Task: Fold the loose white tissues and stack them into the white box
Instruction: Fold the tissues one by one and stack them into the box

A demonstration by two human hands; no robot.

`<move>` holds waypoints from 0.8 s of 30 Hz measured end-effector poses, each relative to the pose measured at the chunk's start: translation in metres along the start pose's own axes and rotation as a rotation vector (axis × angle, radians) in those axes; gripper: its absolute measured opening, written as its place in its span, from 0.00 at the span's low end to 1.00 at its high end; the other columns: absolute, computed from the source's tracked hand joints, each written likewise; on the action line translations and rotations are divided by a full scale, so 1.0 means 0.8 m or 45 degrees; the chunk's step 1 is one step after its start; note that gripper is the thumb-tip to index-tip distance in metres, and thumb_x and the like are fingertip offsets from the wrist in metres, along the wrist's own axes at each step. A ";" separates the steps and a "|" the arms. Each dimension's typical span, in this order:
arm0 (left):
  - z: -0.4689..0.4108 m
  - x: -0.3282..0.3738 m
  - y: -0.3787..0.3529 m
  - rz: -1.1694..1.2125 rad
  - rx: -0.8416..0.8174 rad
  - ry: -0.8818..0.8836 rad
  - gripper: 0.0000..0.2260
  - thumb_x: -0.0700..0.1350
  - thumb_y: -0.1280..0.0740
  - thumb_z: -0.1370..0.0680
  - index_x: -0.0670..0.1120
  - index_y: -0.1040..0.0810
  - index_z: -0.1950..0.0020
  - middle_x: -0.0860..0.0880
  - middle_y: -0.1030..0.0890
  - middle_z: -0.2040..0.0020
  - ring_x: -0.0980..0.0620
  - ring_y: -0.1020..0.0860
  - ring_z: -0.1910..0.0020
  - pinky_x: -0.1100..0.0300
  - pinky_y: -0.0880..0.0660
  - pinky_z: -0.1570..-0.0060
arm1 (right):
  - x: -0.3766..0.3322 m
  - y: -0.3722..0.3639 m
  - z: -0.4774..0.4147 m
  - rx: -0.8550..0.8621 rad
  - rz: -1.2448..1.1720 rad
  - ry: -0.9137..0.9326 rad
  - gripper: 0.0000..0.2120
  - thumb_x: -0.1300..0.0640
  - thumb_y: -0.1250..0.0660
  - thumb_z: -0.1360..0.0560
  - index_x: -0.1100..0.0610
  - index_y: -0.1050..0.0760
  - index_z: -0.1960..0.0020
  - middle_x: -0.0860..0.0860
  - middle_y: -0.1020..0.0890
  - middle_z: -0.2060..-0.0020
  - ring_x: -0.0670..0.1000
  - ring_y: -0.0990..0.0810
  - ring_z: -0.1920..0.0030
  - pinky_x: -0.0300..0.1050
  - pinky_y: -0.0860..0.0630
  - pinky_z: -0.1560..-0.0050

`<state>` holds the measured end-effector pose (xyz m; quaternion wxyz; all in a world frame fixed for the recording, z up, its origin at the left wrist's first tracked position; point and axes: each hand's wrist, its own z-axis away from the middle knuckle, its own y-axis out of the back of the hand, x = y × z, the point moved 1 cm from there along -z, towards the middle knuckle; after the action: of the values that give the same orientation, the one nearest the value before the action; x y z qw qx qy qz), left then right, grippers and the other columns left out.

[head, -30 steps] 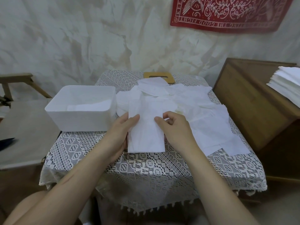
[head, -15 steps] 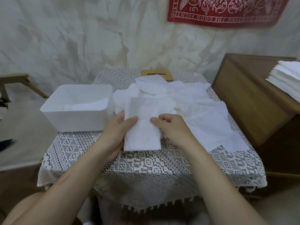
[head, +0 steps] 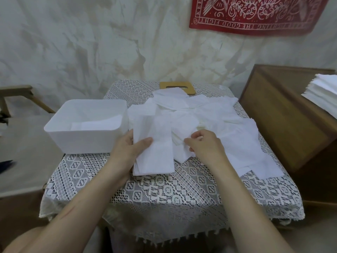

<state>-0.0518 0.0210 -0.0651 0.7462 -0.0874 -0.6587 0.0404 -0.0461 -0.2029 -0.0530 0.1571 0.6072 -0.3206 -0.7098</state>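
box (head: 85, 128) left of tissues (head: 200, 114)

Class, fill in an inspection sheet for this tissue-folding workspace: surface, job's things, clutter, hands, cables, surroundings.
Surface: lace cloth covers the whole top.
Job's things: box at left, some tissue inside; folded tissue beside it; loose tissues piled centre-right.
Clutter: wooden board at far edge, partly under the loose tissues.
Hands: left hand grips the folded tissue; right hand pinches the loose tissues.
Cables: nothing seen.
Surroundings: cabinet at right bearing a tissue stack; red banner hung behind.
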 end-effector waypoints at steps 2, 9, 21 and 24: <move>-0.003 -0.002 0.003 -0.015 0.009 -0.007 0.14 0.40 0.30 0.20 0.45 0.21 0.34 0.45 0.13 0.44 0.42 0.15 0.45 0.42 0.18 0.46 | -0.008 -0.004 -0.002 0.028 0.088 0.068 0.14 0.48 0.29 0.25 0.50 0.27 0.43 0.46 0.19 0.54 0.52 0.21 0.52 0.47 0.30 0.53; -0.008 -0.003 0.007 -0.040 -0.007 -0.035 0.13 0.40 0.31 0.20 0.45 0.20 0.35 0.46 0.13 0.44 0.44 0.14 0.46 0.48 0.18 0.51 | -0.025 -0.017 -0.001 -0.039 0.378 0.300 0.18 0.53 0.34 0.23 0.47 0.33 0.34 0.49 0.19 0.50 0.58 0.20 0.49 0.51 0.24 0.50; -0.004 -0.006 0.009 -0.086 0.008 -0.055 0.11 0.40 0.31 0.20 0.45 0.19 0.37 0.45 0.13 0.45 0.43 0.14 0.46 0.46 0.18 0.50 | -0.017 -0.018 -0.005 0.146 0.272 0.310 0.09 0.53 0.36 0.21 0.46 0.20 0.45 0.46 0.18 0.55 0.55 0.20 0.50 0.48 0.25 0.54; -0.004 -0.005 0.009 -0.085 0.016 -0.062 0.11 0.39 0.31 0.19 0.45 0.19 0.38 0.45 0.13 0.46 0.43 0.14 0.47 0.45 0.18 0.50 | -0.024 -0.007 -0.004 0.306 0.177 0.406 0.06 0.51 0.34 0.20 0.46 0.18 0.47 0.41 0.23 0.63 0.51 0.20 0.55 0.46 0.31 0.59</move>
<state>-0.0488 0.0269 -0.0706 0.7315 -0.0597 -0.6788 0.0217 -0.0383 -0.1875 -0.0418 0.1810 0.7027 -0.4150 -0.5488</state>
